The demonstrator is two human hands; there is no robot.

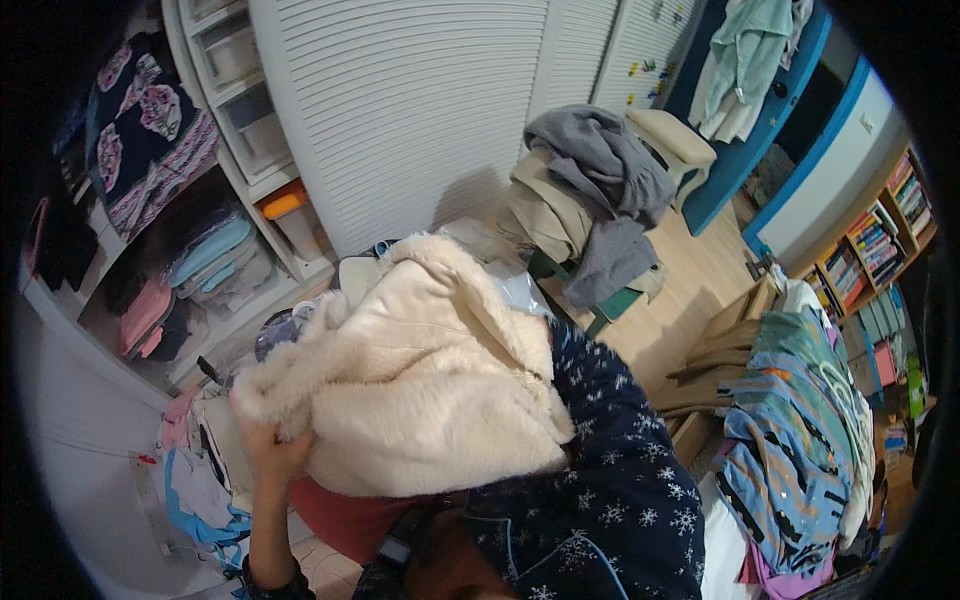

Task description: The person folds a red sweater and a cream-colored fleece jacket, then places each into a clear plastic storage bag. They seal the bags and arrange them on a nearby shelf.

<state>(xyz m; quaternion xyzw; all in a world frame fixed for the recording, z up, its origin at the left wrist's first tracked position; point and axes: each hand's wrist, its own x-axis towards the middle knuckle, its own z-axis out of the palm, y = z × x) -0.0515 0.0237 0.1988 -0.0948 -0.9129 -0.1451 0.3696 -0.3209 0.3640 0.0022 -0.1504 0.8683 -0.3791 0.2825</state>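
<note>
A cream fluffy garment (435,382), seemingly a faux-fur jacket with smooth panels and furry edges, is held up in front of my body. My left hand (274,446) grips its furry lower left part. On the other side, my right arm in a dark snowflake-print sleeve (607,390) reaches up to the garment's right edge. The right hand itself is hidden behind or within the fabric. Below the garment, part of a reddish cloth (352,514) shows near my lap.
A green-legged seat (615,311) bears a beige cloth (551,206) and a grey cloth (600,161). Patterned clothes (787,442) are heaped at right. Open shelves with folded clothes (214,259) and a white louvered door (420,97) stand ahead. Bags (217,450) lie at left.
</note>
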